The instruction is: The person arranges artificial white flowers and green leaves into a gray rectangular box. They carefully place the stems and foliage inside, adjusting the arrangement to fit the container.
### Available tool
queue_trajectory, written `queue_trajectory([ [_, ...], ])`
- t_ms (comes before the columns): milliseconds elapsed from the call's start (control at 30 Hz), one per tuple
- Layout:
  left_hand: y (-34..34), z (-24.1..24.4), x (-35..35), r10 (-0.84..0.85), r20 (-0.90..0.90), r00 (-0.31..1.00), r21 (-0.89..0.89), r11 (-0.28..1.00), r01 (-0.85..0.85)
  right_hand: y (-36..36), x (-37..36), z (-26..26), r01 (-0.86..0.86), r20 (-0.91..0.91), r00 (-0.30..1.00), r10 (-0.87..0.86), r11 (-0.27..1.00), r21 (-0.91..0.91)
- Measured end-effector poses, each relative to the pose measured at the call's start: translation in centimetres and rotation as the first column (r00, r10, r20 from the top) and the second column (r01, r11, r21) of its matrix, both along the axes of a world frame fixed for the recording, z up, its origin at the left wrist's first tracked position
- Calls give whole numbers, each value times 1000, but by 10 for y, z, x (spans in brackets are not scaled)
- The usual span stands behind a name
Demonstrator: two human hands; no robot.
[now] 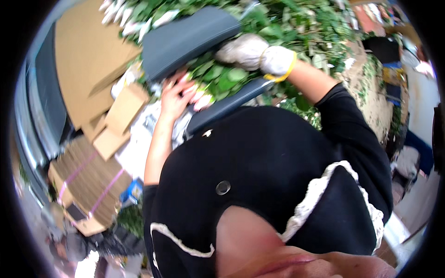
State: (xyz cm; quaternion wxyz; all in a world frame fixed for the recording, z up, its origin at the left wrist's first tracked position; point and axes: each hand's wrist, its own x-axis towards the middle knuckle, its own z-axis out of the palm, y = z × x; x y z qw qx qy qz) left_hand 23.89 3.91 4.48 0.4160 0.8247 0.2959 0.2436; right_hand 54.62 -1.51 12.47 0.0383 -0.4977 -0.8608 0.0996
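Observation:
Pale pink rosebuds (pixel 202 99) with green leafy stems lie between two dark grey padded rests (pixel 189 38). My bare left hand (pixel 177 92) is at the bud end, its fingers spread around the pink heads. On the stem side, my right hand (pixel 247 54) wears a whitish work glove with a yellow cuff and lies over the leaves; its fingertips are partly hidden, so its grip is unclear. More leafy rose stems (pixel 292 24) are heaped beyond the rests, and pale wrapped buds (pixel 121 15) show at their upper left end.
Cardboard sheets (pixel 87 62) stand at the left beside a metal-edged frame (pixel 33 114). Below them are folded cardboard pieces (pixel 121 111) and a stack of flattened cardboard (pixel 90 177) bound with pink straps. Leaf scraps litter a brown surface (pixel 368 90) at right.

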Motion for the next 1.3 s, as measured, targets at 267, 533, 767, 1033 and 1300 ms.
queue_trajectory([
  [267, -13, 10, 5, 75, -7, 997, 108, 991, -74, -15, -12, 80, 169, -51, 984, -168, 985, 24],
  [533, -16, 8, 8, 105, -3, 994, 186, 977, -103, 11, -66, 75, -146, -308, 943, 125, 988, -47],
  [767, -19, 8, 13, 19, 86, 996, 438, 897, -55, 47, -81, -3, -185, -348, 937, 41, 902, -389],
  [1033, -17, 10, 13, 17, 91, 996, 330, 943, -46, 39, -78, 26, -63, -66, 997, 40, 919, -389],
  [1300, -15, 15, 5, 81, -51, 995, 107, 991, -75, -20, -7, 38, 213, 74, 974, -215, 976, 34],
])
